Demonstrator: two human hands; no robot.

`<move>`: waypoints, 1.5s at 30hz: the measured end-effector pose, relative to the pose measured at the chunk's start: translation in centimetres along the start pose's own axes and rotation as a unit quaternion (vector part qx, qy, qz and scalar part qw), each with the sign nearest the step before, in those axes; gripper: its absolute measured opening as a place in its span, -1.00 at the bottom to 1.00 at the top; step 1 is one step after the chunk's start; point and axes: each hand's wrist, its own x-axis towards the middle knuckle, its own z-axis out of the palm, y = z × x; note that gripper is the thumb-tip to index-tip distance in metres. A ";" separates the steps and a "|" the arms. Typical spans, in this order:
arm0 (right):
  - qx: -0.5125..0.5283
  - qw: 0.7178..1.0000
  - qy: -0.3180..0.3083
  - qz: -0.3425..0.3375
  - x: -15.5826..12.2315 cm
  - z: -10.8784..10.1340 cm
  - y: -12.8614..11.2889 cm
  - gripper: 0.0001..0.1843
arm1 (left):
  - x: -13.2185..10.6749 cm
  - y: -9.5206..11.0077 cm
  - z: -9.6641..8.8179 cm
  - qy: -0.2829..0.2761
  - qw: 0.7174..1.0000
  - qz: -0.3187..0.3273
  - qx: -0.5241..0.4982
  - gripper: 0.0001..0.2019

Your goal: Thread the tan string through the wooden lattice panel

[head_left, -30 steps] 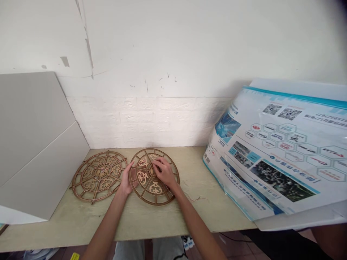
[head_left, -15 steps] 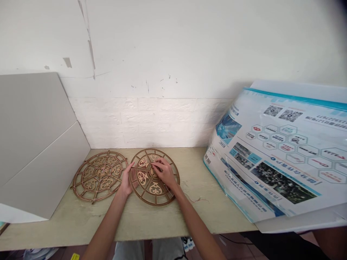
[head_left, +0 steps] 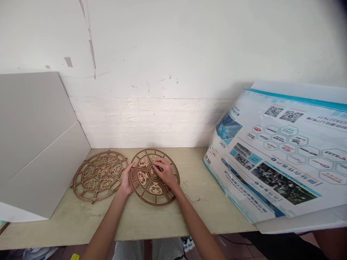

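A round brown openwork panel (head_left: 155,189), with gold scrollwork in its segments, is in front of me, its left side over my fingers. My left hand (head_left: 127,180) grips the panel's left rim, thumb at the edge and fingers seen through the openings beneath. Over the panel's middle, my right hand (head_left: 165,172) is closed in a pinch close to the central ring. Whatever its fingertips may hold is too small to make out. A second round openwork panel (head_left: 89,184) of similar pattern lies to the left, with short rods sticking out around its rim.
The pale wooden tabletop (head_left: 151,227) meets a white brick-patterned wall (head_left: 168,119). A grey board (head_left: 35,144) stands at the left. On the right leans a large printed poster sheet (head_left: 271,155). Thin thread (head_left: 199,199) lies right of my right forearm.
Almost nothing differs. My right fingertips have shifted very slightly over the panel's centre; my left hand and both panels stay in place.
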 end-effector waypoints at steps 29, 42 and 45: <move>-0.006 1.000 0.002 -0.009 0.0 -0.1 0.1 -0.71 | 0.4 -0.1 -0.8 -0.018 1.000 -0.004 0.010 -0.54; 0.002 1.000 0.015 -0.004 -0.1 0.1 0.2 -0.73 | 0.1 -0.1 -0.2 -0.006 1.000 -0.001 -0.001 -0.57; 0.000 1.000 0.015 0.005 0.0 0.1 0.2 -0.74 | 0.1 -0.1 -0.2 -0.015 1.000 0.001 0.005 -0.55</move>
